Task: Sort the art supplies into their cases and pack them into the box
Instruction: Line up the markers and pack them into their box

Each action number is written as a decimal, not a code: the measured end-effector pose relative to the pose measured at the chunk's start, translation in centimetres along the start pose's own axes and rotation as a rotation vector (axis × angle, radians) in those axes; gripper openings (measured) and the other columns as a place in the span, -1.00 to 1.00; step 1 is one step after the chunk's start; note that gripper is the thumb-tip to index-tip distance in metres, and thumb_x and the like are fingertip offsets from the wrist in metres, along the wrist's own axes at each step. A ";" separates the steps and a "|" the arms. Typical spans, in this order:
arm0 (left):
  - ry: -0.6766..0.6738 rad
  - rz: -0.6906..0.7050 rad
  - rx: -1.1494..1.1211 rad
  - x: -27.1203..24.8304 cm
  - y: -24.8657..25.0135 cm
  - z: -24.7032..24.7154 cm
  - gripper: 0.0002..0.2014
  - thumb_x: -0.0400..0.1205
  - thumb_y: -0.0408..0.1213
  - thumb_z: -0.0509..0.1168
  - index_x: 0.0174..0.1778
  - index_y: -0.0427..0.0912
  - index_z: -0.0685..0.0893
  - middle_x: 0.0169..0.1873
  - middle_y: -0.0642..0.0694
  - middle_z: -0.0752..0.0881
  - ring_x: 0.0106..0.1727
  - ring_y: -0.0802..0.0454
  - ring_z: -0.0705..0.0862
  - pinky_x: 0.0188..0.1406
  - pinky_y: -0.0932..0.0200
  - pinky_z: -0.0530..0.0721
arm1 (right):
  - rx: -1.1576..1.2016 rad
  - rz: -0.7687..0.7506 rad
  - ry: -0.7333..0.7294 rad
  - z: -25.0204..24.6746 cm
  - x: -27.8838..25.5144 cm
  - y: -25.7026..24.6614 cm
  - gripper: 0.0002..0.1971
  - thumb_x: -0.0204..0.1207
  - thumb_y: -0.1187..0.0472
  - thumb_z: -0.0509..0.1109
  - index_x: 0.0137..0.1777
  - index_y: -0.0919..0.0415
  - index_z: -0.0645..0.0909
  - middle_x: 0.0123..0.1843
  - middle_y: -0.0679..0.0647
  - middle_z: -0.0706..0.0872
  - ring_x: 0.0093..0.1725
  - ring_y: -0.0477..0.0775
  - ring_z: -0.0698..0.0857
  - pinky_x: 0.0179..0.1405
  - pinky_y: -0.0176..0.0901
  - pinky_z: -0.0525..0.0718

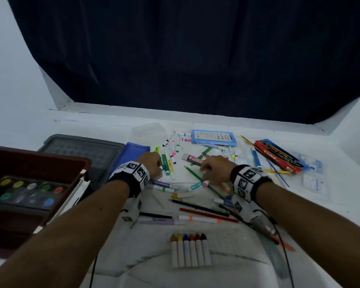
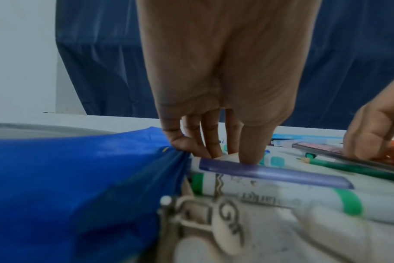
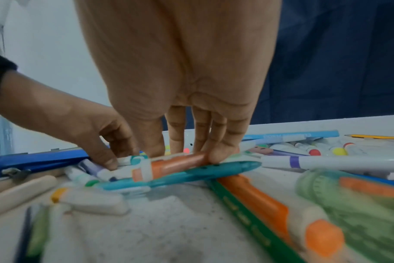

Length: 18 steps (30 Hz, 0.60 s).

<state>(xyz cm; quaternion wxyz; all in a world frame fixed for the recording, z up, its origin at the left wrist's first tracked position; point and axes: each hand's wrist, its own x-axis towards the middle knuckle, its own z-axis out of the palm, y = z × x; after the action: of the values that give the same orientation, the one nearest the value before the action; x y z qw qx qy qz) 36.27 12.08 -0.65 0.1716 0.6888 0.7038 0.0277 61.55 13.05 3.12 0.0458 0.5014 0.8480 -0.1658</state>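
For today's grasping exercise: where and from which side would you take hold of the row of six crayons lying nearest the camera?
Take the row of crayons from above, one crayon at a time, pinching across the white paper-wrapped barrel near its middle. They lie flat and tightly side by side on the table, coloured tips pointing away, so start with an outer crayon, whose free side probably leaves room for a finger.
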 end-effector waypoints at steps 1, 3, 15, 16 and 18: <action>0.002 0.018 -0.012 0.1 0.5 -0.3 -0.83 0.46 -0.31 0.40 -0.20 -0.03 0.51 -0.19 -0.06 0.53 -0.22 -0.07 0.53 -0.22 0.13 0.54 | 0.023 0.030 0.008 -0.4 -0.3 1.0 -0.73 0.56 0.07 0.45 0.21 0.13 0.69 0.12 0.04 0.68 0.03 0.02 0.61 -0.03 -0.19 0.52; 0.003 0.064 -0.039 0.3 1.9 -0.9 -0.89 0.51 -0.27 0.39 -0.21 -0.09 0.55 -0.18 -0.13 0.58 -0.15 -0.11 0.60 -0.19 0.10 0.56 | 0.079 0.091 0.042 -1.3 -1.2 3.1 -0.81 0.56 0.07 0.45 0.13 0.08 0.70 0.08 0.00 0.66 0.09 0.07 0.62 -0.02 -0.15 0.53; -0.026 0.328 -0.218 2.0 12.6 0.2 -0.66 0.54 -0.34 0.42 0.22 -0.11 0.58 -0.13 -0.10 0.65 -0.13 -0.05 0.61 -0.26 0.21 0.49 | 0.070 0.310 -0.047 -1.5 -7.3 14.6 -0.38 0.54 -0.02 0.49 0.57 0.07 0.43 0.61 0.06 0.41 0.55 0.13 0.42 0.50 -0.01 0.42; -0.037 0.372 -0.245 2.1 13.3 0.5 -0.60 0.56 -0.36 0.39 0.32 -0.08 0.55 -0.10 -0.08 0.66 -0.13 -0.03 0.60 -0.23 0.22 0.50 | 0.081 0.310 -0.018 -1.4 -7.3 15.1 -0.38 0.54 0.01 0.50 0.57 0.10 0.43 0.60 0.08 0.44 0.54 0.14 0.44 0.49 -0.01 0.42; -0.069 0.460 -0.274 2.0 14.7 1.0 -0.56 0.60 -0.39 0.33 0.40 -0.03 0.55 0.13 -0.08 0.71 -0.03 0.01 0.63 -0.08 0.23 0.54 | 0.075 0.319 0.038 -1.7 -7.3 15.9 -0.41 0.53 0.09 0.51 0.54 0.12 0.47 0.53 0.12 0.51 0.46 0.16 0.51 0.41 -0.03 0.50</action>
<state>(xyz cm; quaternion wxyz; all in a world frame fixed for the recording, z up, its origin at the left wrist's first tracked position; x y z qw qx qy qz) 50.69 14.60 2.04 0.2764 0.8015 0.5122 0.1373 79.08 14.55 2.72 0.0368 0.6341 0.7515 -0.1783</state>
